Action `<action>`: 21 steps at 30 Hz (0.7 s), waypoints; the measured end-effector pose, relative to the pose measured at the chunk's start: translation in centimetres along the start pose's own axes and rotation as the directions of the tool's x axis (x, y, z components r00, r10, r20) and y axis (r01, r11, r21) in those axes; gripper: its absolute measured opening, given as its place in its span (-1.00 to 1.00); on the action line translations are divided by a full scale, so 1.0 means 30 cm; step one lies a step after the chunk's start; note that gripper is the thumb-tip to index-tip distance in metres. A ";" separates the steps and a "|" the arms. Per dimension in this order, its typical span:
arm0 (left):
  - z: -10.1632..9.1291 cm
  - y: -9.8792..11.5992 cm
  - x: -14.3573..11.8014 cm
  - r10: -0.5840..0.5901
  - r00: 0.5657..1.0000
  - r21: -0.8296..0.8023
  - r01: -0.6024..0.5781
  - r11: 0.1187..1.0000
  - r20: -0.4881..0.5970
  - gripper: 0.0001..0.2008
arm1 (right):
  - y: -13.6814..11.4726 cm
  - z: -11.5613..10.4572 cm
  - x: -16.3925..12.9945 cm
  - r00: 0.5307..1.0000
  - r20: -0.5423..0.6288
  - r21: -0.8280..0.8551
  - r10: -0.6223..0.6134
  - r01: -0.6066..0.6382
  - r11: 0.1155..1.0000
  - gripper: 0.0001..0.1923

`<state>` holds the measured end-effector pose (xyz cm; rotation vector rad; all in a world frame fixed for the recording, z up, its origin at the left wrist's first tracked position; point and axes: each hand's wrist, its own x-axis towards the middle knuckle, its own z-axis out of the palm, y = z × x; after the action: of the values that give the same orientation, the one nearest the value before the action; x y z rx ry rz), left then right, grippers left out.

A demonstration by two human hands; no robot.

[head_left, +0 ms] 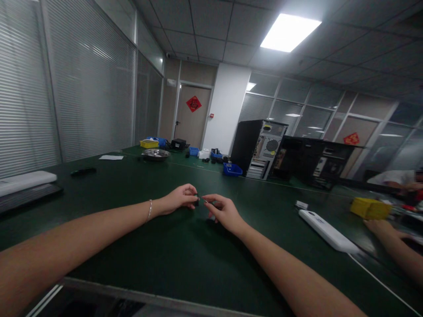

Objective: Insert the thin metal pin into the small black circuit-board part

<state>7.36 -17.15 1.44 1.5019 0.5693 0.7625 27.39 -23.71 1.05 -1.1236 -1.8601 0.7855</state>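
Just above the green tabletop (158, 259), my left hand (180, 198) pinches a small black part (197, 200) between thumb and fingers. Its exact kind is too small to make out. My right hand (223, 209) is closed in a pinch close to that part, at its right side. A thin, light-coloured tip (205, 201) shows at the right fingertips; what it belongs to cannot be told. The two hands are a short gap apart. A bracelet circles my left wrist.
Computer towers (261, 149) stand at the back right, beside a blue bin (232, 169). A metal dish (156, 154) lies at the far left. On the right are a white power-strip-like bar (327, 231), a yellow bin (370, 208) and another person's arm (393, 242).
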 end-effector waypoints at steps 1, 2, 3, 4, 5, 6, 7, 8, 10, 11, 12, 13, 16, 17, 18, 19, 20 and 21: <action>-0.007 -0.003 0.003 -0.011 1.000 -0.049 0.011 0.999 -0.008 -0.68 | 0.007 0.001 0.000 1.000 0.005 -0.012 -0.002 0.002 1.000 -0.65; -0.013 -0.006 0.005 -0.017 1.000 -0.086 0.016 0.996 -0.014 -0.65 | 0.012 0.001 -0.001 1.000 0.013 -0.023 -0.003 0.004 1.000 -0.65; -0.019 -0.009 0.008 -0.019 1.000 -0.114 0.016 0.993 -0.020 -0.62 | 0.016 0.002 -0.001 1.000 0.016 -0.034 -0.004 0.005 0.999 -0.65; -0.024 -0.012 0.010 -0.021 1.000 -0.133 0.018 0.991 -0.023 -0.62 | 0.017 0.003 -0.002 1.000 0.021 -0.043 -0.004 0.005 0.999 -0.65; -0.027 -0.014 0.012 -0.028 0.999 -0.144 0.025 0.989 -0.022 -0.64 | 0.017 0.004 -0.002 1.000 0.023 -0.053 -0.004 0.005 0.999 -0.65; -0.029 -0.016 0.014 -0.038 0.999 -0.149 0.034 0.988 -0.021 -0.68 | 0.015 0.005 -0.003 1.000 0.022 -0.063 -0.006 0.008 0.998 -0.66; -0.030 -0.018 0.015 -0.048 0.999 -0.152 0.045 0.987 -0.018 -0.71 | 0.011 0.005 -0.003 1.000 0.022 -0.074 -0.010 0.012 0.997 -0.66; -0.030 -0.019 0.016 -0.059 0.998 -0.154 0.057 0.986 -0.010 -0.72 | 0.008 0.007 -0.003 1.000 0.022 -0.086 -0.015 0.017 0.996 -0.67; -0.027 -0.020 0.016 -0.075 0.997 -0.159 0.074 0.984 0.001 -0.74 | 0.000 0.009 -0.003 1.000 0.017 -0.109 -0.025 0.027 0.994 -0.68; -0.026 -0.020 0.015 -0.075 0.997 -0.162 0.075 0.984 0.005 -0.74 | -0.003 0.010 -0.003 1.000 0.013 -0.119 -0.029 0.030 0.992 -0.69; -0.024 -0.020 0.014 -0.071 0.997 -0.163 0.071 0.984 0.003 -0.75 | -0.004 0.010 -0.003 0.999 0.010 -0.125 -0.030 0.031 0.992 -0.70; -0.023 -0.020 0.014 -0.065 0.998 -0.164 0.064 0.984 0.000 -0.75 | -0.005 0.011 -0.003 0.999 0.006 -0.128 -0.032 0.032 0.991 -0.70; -0.022 -0.019 0.012 -0.045 0.999 -0.161 0.043 0.986 -0.008 -0.76 | -0.005 0.010 -0.004 0.999 0.004 -0.117 -0.036 0.036 0.992 -0.70; -0.022 -0.019 0.011 -0.044 0.999 -0.163 0.042 0.986 -0.009 -0.76 | -0.004 0.009 -0.004 0.999 0.007 -0.106 -0.033 0.034 0.994 -0.70; -0.021 -0.018 0.011 -0.043 0.999 -0.169 0.041 0.985 -0.006 -0.76 | -0.004 0.009 -0.005 1.000 0.010 -0.091 -0.029 0.030 0.995 -0.69; -0.021 -0.017 0.010 -0.047 0.999 -0.177 0.046 0.983 0.000 -0.75 | -0.003 0.009 -0.006 1.000 0.014 -0.072 -0.023 0.024 0.997 -0.68; -0.021 -0.015 0.009 -0.055 0.998 -0.188 0.056 0.981 0.011 -0.75 | -0.002 0.009 -0.006 1.000 0.019 -0.051 -0.016 0.016 0.999 -0.67; -0.020 -0.013 0.008 -0.065 0.998 -0.199 0.068 0.978 0.024 -0.75 | -0.002 0.010 -0.007 1.000 0.024 -0.031 -0.009 0.010 0.999 -0.67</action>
<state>7.10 -16.54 1.06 1.2973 0.5116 0.7316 27.17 -23.94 0.89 -1.1285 -1.9016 0.7704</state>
